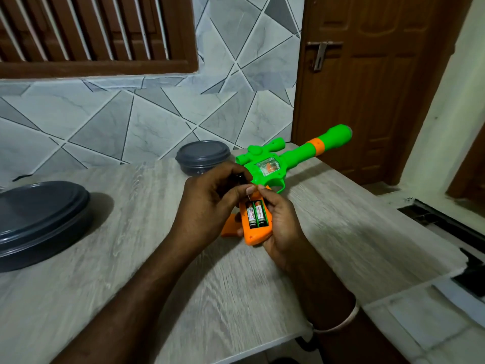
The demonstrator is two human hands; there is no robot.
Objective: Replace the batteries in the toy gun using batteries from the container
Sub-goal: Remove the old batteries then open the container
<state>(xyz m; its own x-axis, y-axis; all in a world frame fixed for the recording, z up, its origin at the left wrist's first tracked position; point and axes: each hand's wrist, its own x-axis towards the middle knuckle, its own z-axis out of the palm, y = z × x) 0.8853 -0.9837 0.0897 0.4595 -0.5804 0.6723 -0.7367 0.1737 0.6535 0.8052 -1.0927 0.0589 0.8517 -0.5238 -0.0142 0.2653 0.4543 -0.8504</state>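
A: What are the hands doing right now?

B: The right hand (282, 227) is cupping the orange grip of the toy gun (265, 169) from the right side, propping it over the table (157, 258), with its fingertip reaching to the top of the open battery compartment (256, 215). The left hand (210, 203) is curling in from the other side, thumb meeting that fingertip just above the compartment. Something small and dark is showing inside the left fingers; I cannot tell what it is.

A: And the batteries?

B: Two batteries (256, 214) are lying side by side in the compartment, between the two hands. The cover is off; an orange piece is poking out beneath the left hand, possibly that cover.

A: So which step is this?

B: I am judging it as work at the top ends of the cells, either prying them out or seating them. I cannot tell old from new.

A: Where is the container?

B: One dark lidded container (202, 158) is sitting just beyond the left hand; another (39, 222) is resting well off to its left. The next move is calling for a fingertip under one cell's end while the right hand steadies the grip.
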